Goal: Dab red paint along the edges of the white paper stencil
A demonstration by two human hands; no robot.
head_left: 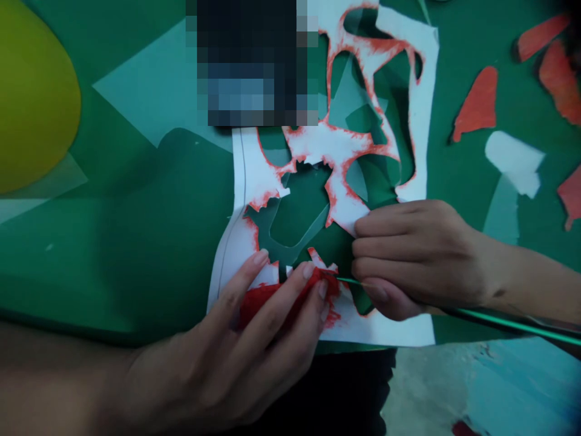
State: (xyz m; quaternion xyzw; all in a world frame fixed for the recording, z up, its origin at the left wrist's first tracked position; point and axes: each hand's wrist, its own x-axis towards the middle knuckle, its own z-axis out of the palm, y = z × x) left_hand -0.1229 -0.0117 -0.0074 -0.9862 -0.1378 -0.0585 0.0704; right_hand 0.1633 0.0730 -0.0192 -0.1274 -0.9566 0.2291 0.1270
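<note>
A white paper sheet (336, 145) with red-edged cut-out holes lies on a green mat (136, 254). My left hand (254, 339) rests on the sheet's lower edge, fingers curled over a red paper piece (263, 300) and pressing it down. My right hand (417, 257) is closed around a thin green stick-like tool (512, 324). Its tip reaches left to the red piece by my left fingertips. The tool's long shaft runs off to the right.
Red paper scraps (476, 103) and a white scrap (515, 160) lie on the mat at the right. A yellow rounded object (31, 97) sits at the far left. A pixelated dark patch covers the top centre. The mat's near edge borders a grey-blue floor (476, 387).
</note>
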